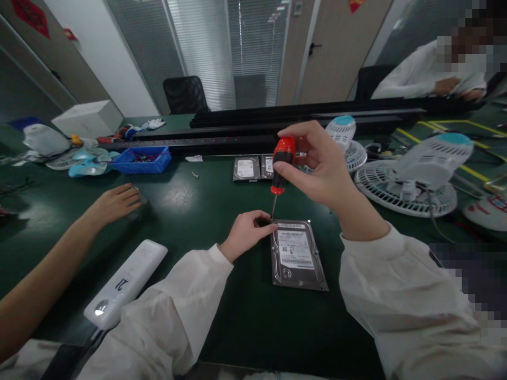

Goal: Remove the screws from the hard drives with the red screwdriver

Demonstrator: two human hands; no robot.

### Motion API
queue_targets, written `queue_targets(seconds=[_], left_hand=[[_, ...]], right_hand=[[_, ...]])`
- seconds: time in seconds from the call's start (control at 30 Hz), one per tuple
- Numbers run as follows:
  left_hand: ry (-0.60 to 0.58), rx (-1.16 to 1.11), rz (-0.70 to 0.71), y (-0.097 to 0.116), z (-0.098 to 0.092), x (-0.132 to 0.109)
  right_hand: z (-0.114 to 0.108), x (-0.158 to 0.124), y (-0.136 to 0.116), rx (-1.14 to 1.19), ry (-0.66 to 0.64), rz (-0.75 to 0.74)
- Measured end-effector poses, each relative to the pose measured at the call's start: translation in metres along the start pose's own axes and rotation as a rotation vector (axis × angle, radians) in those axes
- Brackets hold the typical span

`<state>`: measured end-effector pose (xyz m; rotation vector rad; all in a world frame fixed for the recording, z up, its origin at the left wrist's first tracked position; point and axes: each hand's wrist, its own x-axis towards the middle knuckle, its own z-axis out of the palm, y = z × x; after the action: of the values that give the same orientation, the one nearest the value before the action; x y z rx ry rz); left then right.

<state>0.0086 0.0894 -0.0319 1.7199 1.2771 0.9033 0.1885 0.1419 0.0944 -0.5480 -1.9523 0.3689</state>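
Observation:
A silver hard drive point(298, 255) with a white label lies flat on the green table in front of me. My right hand point(317, 163) grips a red-and-black screwdriver point(280, 164) upright, its tip on the drive's top left corner. My left hand point(246, 231) is closed in a pinch at that same corner, fingers beside the screwdriver tip; what it holds, if anything, is too small to see.
Two more hard drives point(246, 169) lie further back by a long black rail point(277, 138). A blue bin point(141, 160) and white box stand at back left. Dismantled white fans point(412, 174) lie at right. Another person's bare arm point(59, 253) rests at left beside a white device point(127, 282). A seated person is at back right.

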Motion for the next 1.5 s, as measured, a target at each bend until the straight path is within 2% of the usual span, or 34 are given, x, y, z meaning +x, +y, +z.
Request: queue_targets(seconds=[0.33,0.53,0.67,0.73,0.83,0.9,1.07,1.23,1.33,1.5], left_hand=[[-0.009,-0.009,-0.020,-0.001,0.000,0.000],[-0.008,0.009,-0.030,0.000,-0.001,-0.001],[-0.023,0.018,-0.036,-0.002,-0.002,-0.002],[-0.017,0.040,-0.019,-0.004,-0.001,-0.002],[-0.006,0.064,-0.029,-0.009,-0.001,0.000],[-0.005,0.068,-0.021,-0.010,-0.001,0.001],[-0.018,0.056,-0.034,-0.010,-0.001,0.001],[-0.022,0.008,-0.030,-0.011,-0.001,0.000],[-0.021,0.002,-0.031,-0.012,-0.001,0.000],[-0.023,-0.031,-0.046,-0.012,-0.002,0.001]], right_hand=[[-0.012,0.002,-0.007,-0.040,0.052,-0.027],[-0.043,0.001,-0.046,-0.164,0.169,-0.139],[-0.061,-0.010,-0.071,-0.268,0.181,-0.096],[-0.065,-0.022,-0.078,-0.397,0.120,-0.109],[-0.066,-0.053,-0.082,-0.639,-0.061,-0.186],[-0.066,-0.080,-0.084,-0.694,-0.117,-0.133],[-0.067,-0.146,-0.088,-0.756,-0.051,-0.013],[-0.062,-0.188,-0.096,-0.802,-0.015,0.099],[-0.057,-0.206,-0.103,-0.803,-0.049,0.189],[-0.049,-0.230,-0.106,-0.789,-0.180,0.343]])
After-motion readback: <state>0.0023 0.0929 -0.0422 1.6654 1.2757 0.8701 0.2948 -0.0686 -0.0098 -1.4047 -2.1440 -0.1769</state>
